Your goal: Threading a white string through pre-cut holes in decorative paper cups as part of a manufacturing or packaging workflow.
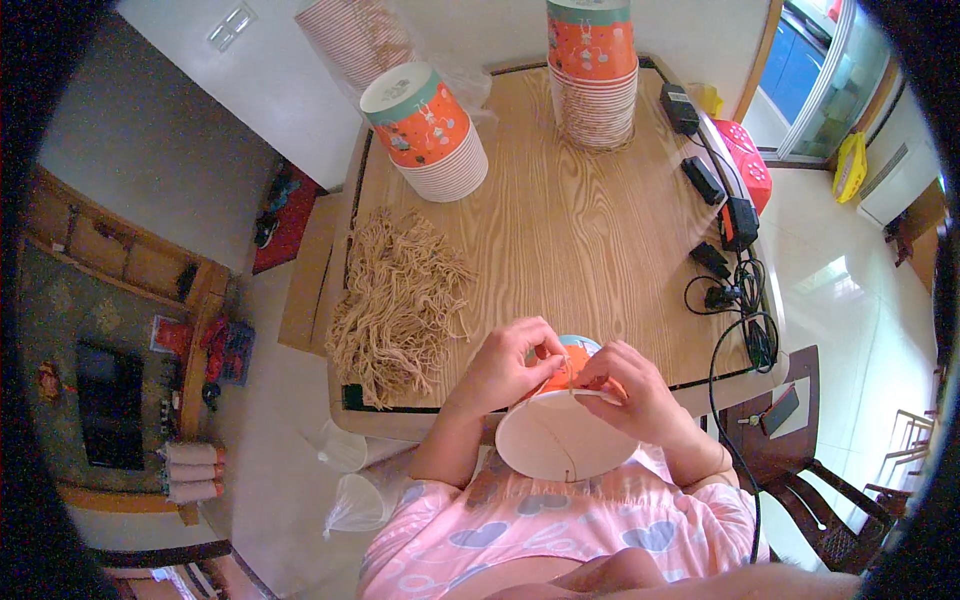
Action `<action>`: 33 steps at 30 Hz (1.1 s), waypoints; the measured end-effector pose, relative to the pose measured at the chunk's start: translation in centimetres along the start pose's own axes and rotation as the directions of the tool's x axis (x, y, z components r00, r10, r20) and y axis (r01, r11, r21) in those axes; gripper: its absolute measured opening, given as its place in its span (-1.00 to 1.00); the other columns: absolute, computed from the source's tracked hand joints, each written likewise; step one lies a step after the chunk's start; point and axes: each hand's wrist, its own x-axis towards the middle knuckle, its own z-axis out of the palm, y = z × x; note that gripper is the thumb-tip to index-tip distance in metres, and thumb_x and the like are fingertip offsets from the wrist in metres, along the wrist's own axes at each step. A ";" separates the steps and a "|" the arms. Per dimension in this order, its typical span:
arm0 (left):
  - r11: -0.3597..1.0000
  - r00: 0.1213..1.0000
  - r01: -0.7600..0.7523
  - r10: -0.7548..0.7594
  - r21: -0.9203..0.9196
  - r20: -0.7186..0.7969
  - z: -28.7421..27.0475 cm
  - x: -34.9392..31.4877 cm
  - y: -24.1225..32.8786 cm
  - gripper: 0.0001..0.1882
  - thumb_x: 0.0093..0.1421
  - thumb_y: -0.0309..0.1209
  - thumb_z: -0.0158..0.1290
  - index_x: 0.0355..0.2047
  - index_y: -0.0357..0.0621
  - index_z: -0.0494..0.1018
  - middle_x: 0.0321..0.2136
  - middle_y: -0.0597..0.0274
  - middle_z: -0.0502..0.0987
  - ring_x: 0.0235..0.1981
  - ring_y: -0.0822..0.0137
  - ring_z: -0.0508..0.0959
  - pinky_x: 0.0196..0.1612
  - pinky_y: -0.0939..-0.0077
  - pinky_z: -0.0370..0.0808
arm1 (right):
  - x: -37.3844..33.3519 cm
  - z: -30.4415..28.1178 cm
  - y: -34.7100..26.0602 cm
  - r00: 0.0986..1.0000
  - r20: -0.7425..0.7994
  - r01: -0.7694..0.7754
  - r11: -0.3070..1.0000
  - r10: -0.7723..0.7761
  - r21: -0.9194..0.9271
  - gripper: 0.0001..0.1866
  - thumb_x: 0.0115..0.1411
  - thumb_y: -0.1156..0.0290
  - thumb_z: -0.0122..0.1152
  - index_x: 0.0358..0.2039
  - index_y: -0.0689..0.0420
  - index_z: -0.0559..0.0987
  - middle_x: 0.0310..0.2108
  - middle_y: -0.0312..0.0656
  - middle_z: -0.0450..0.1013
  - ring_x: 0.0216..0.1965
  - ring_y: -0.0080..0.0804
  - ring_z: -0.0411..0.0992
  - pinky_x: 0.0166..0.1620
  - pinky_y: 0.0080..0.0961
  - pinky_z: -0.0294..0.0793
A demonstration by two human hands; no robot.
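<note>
A paper bucket (562, 445), white inside and orange and teal outside, tilts in front of my chest with its mouth toward me. A thin tan cord runs across the mouth and up over the far rim. My left hand (515, 365) pinches the cord at that rim between thumb and fingertips. Close beside it, my right hand (635, 395) is closed on the bucket's rim, thumb at the edge and fingertips by the cord. Left of my hands lies a loose heap of tan cords (400, 305) on the wooden table (540, 230).
Two stacks of orange buckets stand upside down, one at the back left (440, 165) and one at the back (597, 95). Another wrapped stack (355, 45) is behind. Black power adapters (738, 222) and coiled cables (757, 290) line the right edge. A dark chair (820, 500) stands right.
</note>
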 end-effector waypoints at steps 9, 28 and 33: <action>1.000 0.999 0.014 -0.015 0.025 0.040 0.2 0.0 -0.2 -0.91 -0.07 -0.53 0.14 -0.55 -0.23 0.43 -0.56 0.25 0.45 -0.49 0.43 0.45 -0.37 0.55 0.40 | 0.0 0.0 0.0 0.999 0.001 0.033 0.999 -0.033 -0.034 -0.77 -0.06 0.44 0.25 -0.33 0.10 0.48 -0.41 -0.19 0.38 -0.31 -0.18 0.36 -0.25 -0.35 0.39; 0.998 0.999 -0.022 0.021 0.057 0.029 -0.2 -0.9 1.4 -0.91 -0.07 -0.53 0.14 -0.58 -0.22 0.43 -0.56 0.24 0.42 -0.45 0.35 0.44 -0.36 0.51 0.36 | -0.9 0.7 0.7 0.876 0.009 0.477 0.866 -0.481 -0.153 -0.70 -0.19 0.45 0.27 -0.36 0.16 0.47 -0.44 -0.21 0.32 -0.42 -0.26 0.31 -0.37 -0.37 0.35; 0.998 0.998 -0.033 0.030 0.058 0.050 -0.1 -0.9 1.4 -0.91 -0.08 -0.53 0.14 -0.58 -0.21 0.43 -0.56 0.23 0.41 -0.46 0.34 0.43 -0.37 0.50 0.36 | -0.9 1.0 1.0 0.912 -0.014 0.408 0.908 -0.411 -0.099 -0.70 -0.18 0.48 0.26 -0.34 0.16 0.47 -0.45 -0.21 0.33 -0.45 -0.25 0.32 -0.36 -0.37 0.35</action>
